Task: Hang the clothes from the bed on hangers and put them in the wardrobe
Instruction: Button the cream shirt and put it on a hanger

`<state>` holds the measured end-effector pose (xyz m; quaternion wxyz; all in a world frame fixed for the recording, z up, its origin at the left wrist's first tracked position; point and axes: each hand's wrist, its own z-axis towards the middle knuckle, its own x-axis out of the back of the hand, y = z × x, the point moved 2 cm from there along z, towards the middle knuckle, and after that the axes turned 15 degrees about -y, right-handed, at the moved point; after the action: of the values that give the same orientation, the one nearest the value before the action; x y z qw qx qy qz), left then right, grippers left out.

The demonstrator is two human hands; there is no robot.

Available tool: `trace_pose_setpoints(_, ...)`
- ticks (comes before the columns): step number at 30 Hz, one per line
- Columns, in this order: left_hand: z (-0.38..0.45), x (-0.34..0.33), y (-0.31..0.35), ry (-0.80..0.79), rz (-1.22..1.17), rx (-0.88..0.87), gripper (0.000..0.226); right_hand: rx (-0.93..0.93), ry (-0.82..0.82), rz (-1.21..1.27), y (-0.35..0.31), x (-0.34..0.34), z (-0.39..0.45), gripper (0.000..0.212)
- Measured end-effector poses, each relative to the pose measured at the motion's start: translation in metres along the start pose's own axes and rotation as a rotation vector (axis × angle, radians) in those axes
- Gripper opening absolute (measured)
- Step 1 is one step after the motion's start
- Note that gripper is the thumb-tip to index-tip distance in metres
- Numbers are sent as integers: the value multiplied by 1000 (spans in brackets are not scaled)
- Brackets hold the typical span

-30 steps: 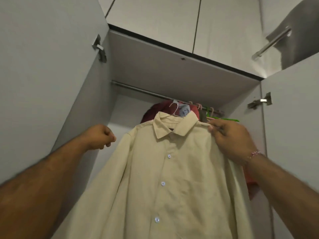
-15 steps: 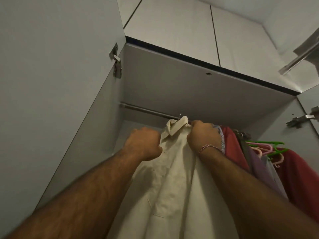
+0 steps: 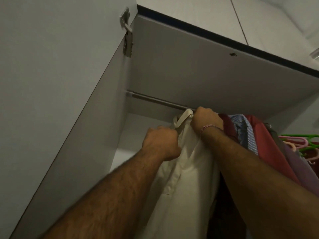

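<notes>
Head view only: your right hand [image 3: 206, 120] is fisted at the collar of the cream button-up shirt [image 3: 184, 173], right up against the steel wardrobe rail [image 3: 155, 100], while your left hand [image 3: 160, 144] clutches the fabric at the shoulder. The hanger hook is hidden, so you cannot tell whether it has caught the rail. Red, blue-checked and purple garments [image 3: 259, 140] already hang just to the right, beside spare green and pink plastic hangers [image 3: 300, 140]. This shirt looks nearly hung; the bed is out of view.
</notes>
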<state>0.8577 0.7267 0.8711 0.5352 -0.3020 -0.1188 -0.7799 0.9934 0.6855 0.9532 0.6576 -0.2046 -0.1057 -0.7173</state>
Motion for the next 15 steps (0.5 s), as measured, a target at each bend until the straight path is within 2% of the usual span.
trace_pose_setpoints(5,-9,-8,0,30,-2,5,28,28,-25,19,23,6,-3,27)
trace_pose_setpoints(10,-39,-18,8,56,82,51,50,260,225,-179,40,-25,-43,61)
trace_pose_setpoints(12,-67,-26,13,72,107,97,55,403,224,-107,39,-42,-76,67)
trace_pose_setpoints(15,-131,-41,28,60,95,162,67,542,128,75,39,-71,-144,69)
